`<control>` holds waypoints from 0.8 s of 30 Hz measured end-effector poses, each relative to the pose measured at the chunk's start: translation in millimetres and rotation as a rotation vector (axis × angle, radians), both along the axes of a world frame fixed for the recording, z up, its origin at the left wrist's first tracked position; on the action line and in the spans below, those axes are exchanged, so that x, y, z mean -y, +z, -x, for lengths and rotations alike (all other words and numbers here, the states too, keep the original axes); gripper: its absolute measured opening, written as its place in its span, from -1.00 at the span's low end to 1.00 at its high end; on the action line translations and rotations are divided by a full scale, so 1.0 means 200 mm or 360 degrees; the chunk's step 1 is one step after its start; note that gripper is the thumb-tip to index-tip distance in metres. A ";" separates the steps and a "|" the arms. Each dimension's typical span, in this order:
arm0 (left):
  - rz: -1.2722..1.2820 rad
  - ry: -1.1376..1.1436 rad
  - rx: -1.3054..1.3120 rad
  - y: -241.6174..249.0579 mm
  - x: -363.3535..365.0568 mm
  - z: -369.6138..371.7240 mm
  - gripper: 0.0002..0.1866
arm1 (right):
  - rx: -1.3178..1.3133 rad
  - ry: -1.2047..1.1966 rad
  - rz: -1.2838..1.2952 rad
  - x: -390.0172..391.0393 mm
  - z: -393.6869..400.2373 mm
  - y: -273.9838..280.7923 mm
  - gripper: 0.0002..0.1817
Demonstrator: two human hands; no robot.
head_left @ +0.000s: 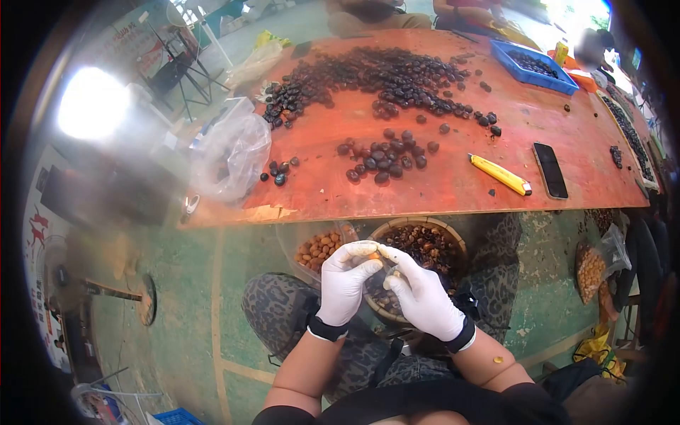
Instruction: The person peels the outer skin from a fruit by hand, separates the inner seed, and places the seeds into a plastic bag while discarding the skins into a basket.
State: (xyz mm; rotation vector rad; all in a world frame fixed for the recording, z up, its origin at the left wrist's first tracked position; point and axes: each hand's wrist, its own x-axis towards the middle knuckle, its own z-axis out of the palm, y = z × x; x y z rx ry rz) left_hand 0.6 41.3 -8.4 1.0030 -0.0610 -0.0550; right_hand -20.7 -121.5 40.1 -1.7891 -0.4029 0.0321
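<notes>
My left hand (pixel 347 280), in a white glove, pinches a small orange kernel (pixel 375 257) between thumb and fingertips. My right hand (pixel 425 294), also gloved, meets it from the right, its fingers curled and its index fingertip close to the kernel. Something greyish shows between its thumb and index finger, too small to name. Below both hands stands a round woven basket (pixel 462 248) full of dark brown shell pieces (pixel 418 244). To its left, a clear plastic-lined tub holds light orange-brown kernels (pixel 319 249).
On the red table (pixel 312 195) lie a large heap of dark round nuts (pixel 382 74), a smaller pile (pixel 388 157), a yellow utility knife (pixel 499 175), a phone (pixel 550 171), a plastic bag (pixel 234 156) and a blue crate (pixel 528 67). Other people sit across the table.
</notes>
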 end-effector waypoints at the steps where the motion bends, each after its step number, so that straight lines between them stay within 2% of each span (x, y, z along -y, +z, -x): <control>1: -0.0052 0.0006 -0.0023 0.01 0.00 0.00 -0.73 | -0.0068 -0.0016 0.0007 -0.01 0.00 0.02 -0.49; 4: -0.0344 0.0086 0.0022 0.07 0.01 0.02 -0.73 | -0.0097 -0.0102 0.0022 -0.05 0.02 0.00 -0.52; 8: -0.0383 0.0089 0.0033 0.08 0.01 0.02 -0.73 | -0.0142 -0.0107 -0.0063 -0.06 0.01 -0.03 -0.56; 10: -0.0457 0.0096 0.0096 0.08 0.00 0.01 -0.72 | -0.0412 -0.0089 -0.0342 -0.04 0.00 -0.07 -0.57; 12: -0.0324 0.0030 0.0058 0.09 0.00 0.01 -0.73 | -0.0675 -0.0077 -0.0642 -0.03 -0.02 -0.06 -0.57; 17: -0.0340 0.0081 0.0044 0.14 -0.08 -0.02 -0.74 | -0.0532 -0.0175 -0.0482 0.00 -0.02 -0.07 -0.56; 19: -0.1059 0.0260 0.0138 0.15 -0.18 -0.06 -0.71 | -0.0538 -0.0207 -0.0473 0.03 -0.03 -0.09 -0.56; 21: -0.1517 0.0561 0.0144 0.13 -0.27 -0.10 -0.68 | -0.0560 -0.0217 -0.0474 0.06 -0.04 -0.09 -0.56; 24: -0.2078 0.0754 0.0471 0.23 -0.29 -0.18 -0.70 | -0.0442 -0.0229 -0.0386 0.08 -0.05 -0.14 -0.56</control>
